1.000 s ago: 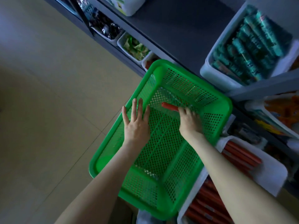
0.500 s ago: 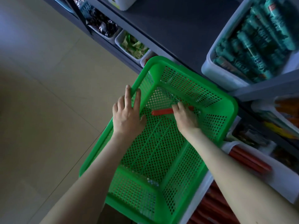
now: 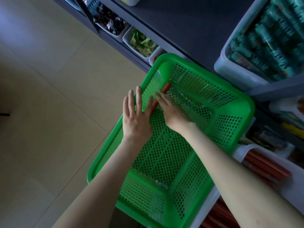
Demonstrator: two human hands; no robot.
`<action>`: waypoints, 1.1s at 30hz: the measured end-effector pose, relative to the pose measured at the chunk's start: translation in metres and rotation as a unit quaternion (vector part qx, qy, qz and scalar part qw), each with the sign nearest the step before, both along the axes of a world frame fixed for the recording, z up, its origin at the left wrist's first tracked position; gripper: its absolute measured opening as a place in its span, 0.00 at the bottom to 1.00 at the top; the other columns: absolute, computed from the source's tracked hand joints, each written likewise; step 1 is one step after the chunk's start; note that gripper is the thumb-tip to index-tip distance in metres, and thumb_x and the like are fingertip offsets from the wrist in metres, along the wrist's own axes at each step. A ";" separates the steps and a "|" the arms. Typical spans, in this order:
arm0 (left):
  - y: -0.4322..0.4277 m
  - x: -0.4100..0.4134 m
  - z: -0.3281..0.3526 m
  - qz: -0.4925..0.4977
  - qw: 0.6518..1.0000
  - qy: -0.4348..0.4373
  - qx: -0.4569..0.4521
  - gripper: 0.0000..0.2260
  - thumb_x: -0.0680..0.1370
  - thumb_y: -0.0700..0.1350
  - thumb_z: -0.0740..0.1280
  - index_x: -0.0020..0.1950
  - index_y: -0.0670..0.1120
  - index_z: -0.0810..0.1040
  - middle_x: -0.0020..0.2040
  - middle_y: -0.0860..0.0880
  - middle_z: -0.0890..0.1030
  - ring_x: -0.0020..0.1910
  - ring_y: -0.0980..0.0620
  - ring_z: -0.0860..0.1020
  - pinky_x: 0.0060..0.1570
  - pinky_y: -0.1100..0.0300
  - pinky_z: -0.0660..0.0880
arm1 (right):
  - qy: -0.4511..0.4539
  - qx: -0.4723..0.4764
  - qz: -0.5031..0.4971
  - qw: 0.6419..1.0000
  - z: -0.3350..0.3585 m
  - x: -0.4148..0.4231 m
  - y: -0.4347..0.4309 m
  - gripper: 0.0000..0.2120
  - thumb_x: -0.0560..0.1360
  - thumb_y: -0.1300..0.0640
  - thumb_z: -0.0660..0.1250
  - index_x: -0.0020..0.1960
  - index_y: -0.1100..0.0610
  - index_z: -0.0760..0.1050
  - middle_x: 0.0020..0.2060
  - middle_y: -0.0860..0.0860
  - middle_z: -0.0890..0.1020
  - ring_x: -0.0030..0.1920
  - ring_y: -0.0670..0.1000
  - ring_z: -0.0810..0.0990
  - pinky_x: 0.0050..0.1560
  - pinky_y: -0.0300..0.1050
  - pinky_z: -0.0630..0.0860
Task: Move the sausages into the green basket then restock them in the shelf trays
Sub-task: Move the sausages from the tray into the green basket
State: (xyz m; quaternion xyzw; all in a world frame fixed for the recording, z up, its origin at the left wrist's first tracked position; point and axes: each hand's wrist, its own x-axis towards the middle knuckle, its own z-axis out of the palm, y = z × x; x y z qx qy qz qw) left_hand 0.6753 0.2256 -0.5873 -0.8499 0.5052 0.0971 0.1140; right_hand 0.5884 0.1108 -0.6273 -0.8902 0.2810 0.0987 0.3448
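The green basket point(image 3: 245, 102) is tilted in front of the shelves. A single red sausage point(image 3: 166, 87) lies inside it, along the left wall near the far corner. My right hand point(image 3: 172, 111) reaches into the basket with straight fingers and touches the sausage, covering its middle. Over the basket's left rim, my left hand point(image 3: 137, 119) lies flat with its fingers spread and straight, its fingertips beside the sausage's near end. A white shelf tray point(image 3: 243, 152) at the lower right holds several red sausages point(image 3: 266, 168).
A grey shelf edge point(image 3: 271, 92) runs behind the basket. Above it, a white tray point(image 3: 236, 74) holds several teal-wrapped sausages. Small trays of snacks point(image 3: 141, 43) stand at the upper left of the shelf. More red sausages point(image 3: 218, 216) lie below the basket. Beige floor tiles point(image 3: 49, 112) fill the left.
The sausage has swung from lying across the basket to lying along its left wall. My right hand moved left with it. My left hand stayed flat at the left rim.
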 end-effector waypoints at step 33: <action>0.051 -0.241 0.034 -0.229 0.939 0.173 -0.192 0.16 0.73 0.45 0.61 0.57 0.45 0.80 0.68 0.43 0.74 0.69 0.43 0.63 0.67 0.45 0.55 | 0.096 -0.099 -0.157 0.978 0.074 -0.339 0.125 0.22 0.60 0.53 0.77 0.50 0.61 0.76 0.40 0.55 0.79 0.44 0.58 0.78 0.45 0.49 0.78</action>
